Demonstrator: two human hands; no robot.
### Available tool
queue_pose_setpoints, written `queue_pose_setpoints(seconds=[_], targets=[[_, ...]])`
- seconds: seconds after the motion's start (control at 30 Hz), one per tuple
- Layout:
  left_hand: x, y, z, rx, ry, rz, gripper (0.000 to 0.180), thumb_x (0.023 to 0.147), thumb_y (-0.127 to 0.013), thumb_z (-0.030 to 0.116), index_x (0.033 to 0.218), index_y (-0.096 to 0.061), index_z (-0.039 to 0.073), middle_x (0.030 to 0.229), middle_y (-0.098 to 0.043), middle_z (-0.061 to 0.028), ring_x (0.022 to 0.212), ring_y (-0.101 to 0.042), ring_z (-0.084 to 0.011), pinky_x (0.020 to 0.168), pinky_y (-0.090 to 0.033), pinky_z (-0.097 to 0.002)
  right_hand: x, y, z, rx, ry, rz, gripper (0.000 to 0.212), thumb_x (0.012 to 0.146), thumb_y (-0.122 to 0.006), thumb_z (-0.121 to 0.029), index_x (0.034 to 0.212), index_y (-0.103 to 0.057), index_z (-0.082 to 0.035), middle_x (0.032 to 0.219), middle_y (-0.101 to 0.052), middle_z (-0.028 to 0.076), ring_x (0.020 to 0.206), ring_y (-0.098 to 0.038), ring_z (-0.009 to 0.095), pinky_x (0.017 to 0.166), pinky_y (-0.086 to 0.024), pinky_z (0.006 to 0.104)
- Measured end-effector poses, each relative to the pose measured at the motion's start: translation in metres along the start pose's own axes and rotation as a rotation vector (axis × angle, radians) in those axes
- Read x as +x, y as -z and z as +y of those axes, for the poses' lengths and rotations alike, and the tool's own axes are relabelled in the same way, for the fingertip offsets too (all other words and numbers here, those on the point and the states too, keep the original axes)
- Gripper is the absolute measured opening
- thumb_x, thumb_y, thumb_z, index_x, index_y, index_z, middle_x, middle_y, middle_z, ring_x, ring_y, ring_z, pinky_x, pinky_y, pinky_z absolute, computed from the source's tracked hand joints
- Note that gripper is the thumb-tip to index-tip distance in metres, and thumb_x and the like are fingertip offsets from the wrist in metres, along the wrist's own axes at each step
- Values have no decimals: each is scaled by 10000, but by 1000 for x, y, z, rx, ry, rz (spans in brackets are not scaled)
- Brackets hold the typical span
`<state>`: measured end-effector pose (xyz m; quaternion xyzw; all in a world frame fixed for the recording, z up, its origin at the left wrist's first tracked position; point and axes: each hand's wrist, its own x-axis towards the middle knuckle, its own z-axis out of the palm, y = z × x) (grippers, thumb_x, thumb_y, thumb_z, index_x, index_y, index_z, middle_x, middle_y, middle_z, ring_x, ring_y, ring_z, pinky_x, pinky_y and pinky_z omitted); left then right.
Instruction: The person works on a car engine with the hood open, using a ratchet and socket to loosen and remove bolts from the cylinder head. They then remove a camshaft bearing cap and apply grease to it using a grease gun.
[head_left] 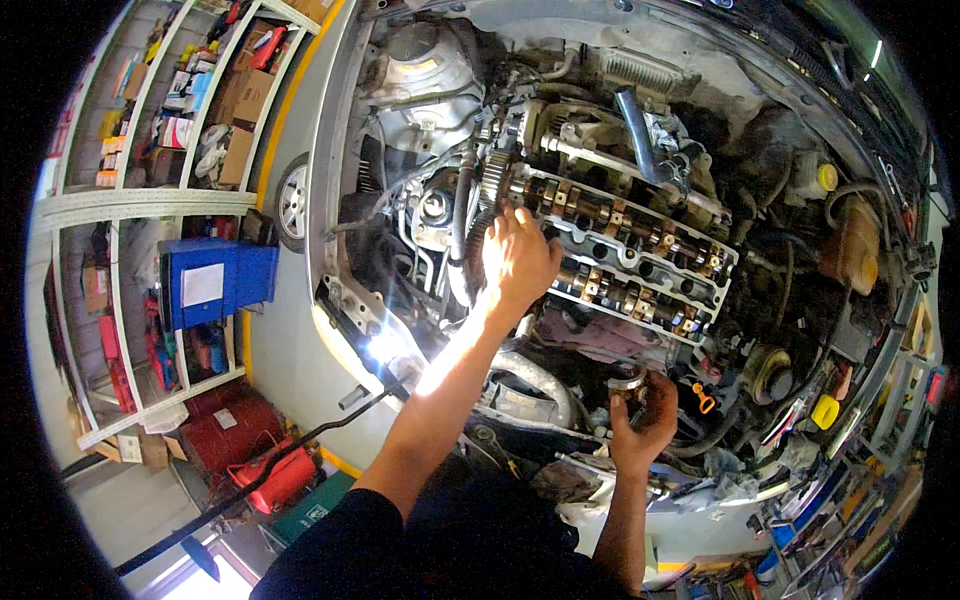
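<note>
My left hand (517, 258) rests over the near-left end of an opened engine's cylinder head (640, 258), its thumb apart from the bent fingers. The fingertips touch or hover by a toothed camshaft gear (494, 178); the palm hides what lies beneath. Two camshafts run to the right from there, the far camshaft (580, 207) and the near camshaft (625, 300), with shiny lobes. Lower right, my right hand (645, 425) pinches a ring-shaped metal part (628, 384) between thumb and fingers, above the front edge of the engine bay.
A dark hose (636, 130) stands up behind the cylinder head. An orange dipstick handle (705, 398) and a yellow cap (825, 411) lie right of my right hand. A black prop rod (300, 440) slants at lower left. Shelves (150, 205) and a blue box (220, 283) stand left.
</note>
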<state>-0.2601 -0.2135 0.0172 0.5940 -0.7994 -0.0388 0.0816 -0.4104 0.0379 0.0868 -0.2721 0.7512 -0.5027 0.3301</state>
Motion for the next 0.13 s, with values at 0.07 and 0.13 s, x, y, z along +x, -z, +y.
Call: queue_pose_setpoints(seconds=[0.07,0.13], targets=[[-1,-1,-3,-6,-6,-37,535,865,-712,331,1122,-492,-84,1034,-614,-248,998,-599,-379,864,-466,-479,1,-1,-4,-4,-26,-2,551,734,-840,-78,1225,-602,-1,1083,-636,74,960,-610,183,871,-513,324],[0,1,-5,-10,-10,-54,532,863,-714,328,1117,-492,-84,1026,-619,-247,990,-602,-378,859,-464,-478,2,-3,-5,4,-11,-5,561,732,-843,-79,1232,-600,-6,1075,-640,66,948,-612,177,866,-514,321]])
